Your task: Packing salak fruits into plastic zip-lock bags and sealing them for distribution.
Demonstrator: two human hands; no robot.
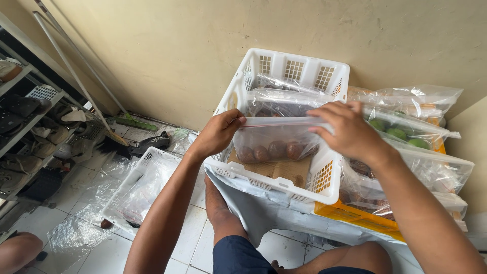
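head camera view, left to right: a grey metal shoe rack [25,127] lined with worn sandals stands at the far left, with a long-handled broom [81,81] leaning against the cream wall beside it. on the white tiled floor sits a low white plastic crate [147,167] holding loose clear plastic, with more crumpled clear sheeting spread around it.

a seated person's left hand [218,133] pinches the left end of the seal of a clear zip-top plastic bag [276,137], thumb and fingers closed narrowly on the strip. the bag stands upright inside a white slatted plastic crate [284,187] set against the wall, and a row of round brown fruits [270,151] lies along its bottom. a piece of brown cardboard [281,170] shows on the crate floor in front of the bag, and more filled clear bags stand behind it in the same crate.

the right hand [350,133] grips the right end of the same seal, fingers curled over the top edge and pressed shut on it.

at the right, just beside the white crate, an orange plastic crate [355,215] holds further clear bags, one with green round fruits [398,133] near the top and others with brown contents below. the person's bare knees and dark blue shorts [238,256] fill the lower edge.
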